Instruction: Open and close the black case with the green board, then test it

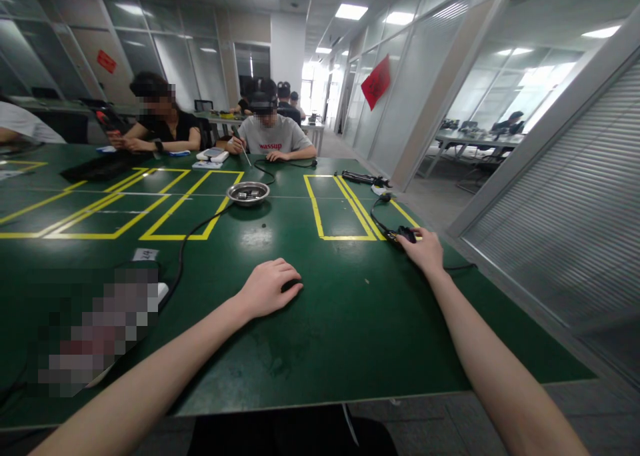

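Observation:
My left hand (270, 288) rests on the green tabletop (320, 349), fingers loosely curved and thumb apart. The dark gap beneath them looks like shadow; whether anything small lies there I cannot tell. At the right side of the table, my right hand (426, 251) has its thumb and fingers on a black corded part (406, 233). Its exact kind is unclear, as the fingers cover some of it. A black cable (376, 217) loops from it toward a dark plug-like end (385, 198).
A steel bowl (249, 195) holds small metal pieces. Yellow tape rectangles (345, 238) mark the table. A black tripod-like item (363, 178) lies at the far right. A white-edged object (163, 293), mostly pixelated, lies left with a cable. Across the table, one person (270, 136) holds a thin tool.

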The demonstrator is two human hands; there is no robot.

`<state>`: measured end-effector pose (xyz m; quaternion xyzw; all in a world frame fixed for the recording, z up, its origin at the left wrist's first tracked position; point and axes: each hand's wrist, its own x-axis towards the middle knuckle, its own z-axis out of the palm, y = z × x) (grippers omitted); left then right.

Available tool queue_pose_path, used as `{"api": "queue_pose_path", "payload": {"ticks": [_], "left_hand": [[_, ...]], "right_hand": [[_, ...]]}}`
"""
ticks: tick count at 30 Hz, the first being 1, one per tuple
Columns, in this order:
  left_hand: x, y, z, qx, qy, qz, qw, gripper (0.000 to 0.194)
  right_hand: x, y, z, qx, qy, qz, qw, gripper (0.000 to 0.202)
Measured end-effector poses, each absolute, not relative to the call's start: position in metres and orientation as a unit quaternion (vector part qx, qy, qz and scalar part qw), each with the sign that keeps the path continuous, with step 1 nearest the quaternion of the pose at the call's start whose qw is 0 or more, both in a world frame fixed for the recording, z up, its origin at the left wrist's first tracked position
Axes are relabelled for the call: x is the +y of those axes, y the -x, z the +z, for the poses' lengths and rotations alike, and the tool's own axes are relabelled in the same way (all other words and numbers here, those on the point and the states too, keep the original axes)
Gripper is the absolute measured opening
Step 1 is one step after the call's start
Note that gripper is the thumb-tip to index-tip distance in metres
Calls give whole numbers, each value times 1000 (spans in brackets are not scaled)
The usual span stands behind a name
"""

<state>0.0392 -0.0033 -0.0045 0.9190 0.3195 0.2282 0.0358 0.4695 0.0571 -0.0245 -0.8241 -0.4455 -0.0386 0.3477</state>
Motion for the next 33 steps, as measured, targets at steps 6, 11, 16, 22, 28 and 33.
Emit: {"api": "queue_pose_path", "payload": {"ticks": [6, 11, 16, 22, 28, 33], "left_hand": [[-3, -39, -5, 315, -921, 228, 37, 17], [-3, -39, -4, 316, -921, 223, 40, 17], [-4, -39, -4, 319, -921, 222, 39, 16], [-3, -39, -5, 315, -922, 222, 42, 19], [-4, -39, -3, 317, -921, 222, 45, 18], [-6, -42, -2, 326, -919, 218, 44, 16]], "right_hand": [[59, -471, -27, -512, 793, -71, 323, 49], [57, -466, -22, -506, 793, -63, 335, 50], [53, -462, -19, -543, 765, -65, 339, 46], [52, -460, -15, -557, 783, -50, 271, 40], [55, -462, -11, -549, 805, -2, 224, 40], [55, -463, -13, -549, 809, -14, 210, 41]]}}
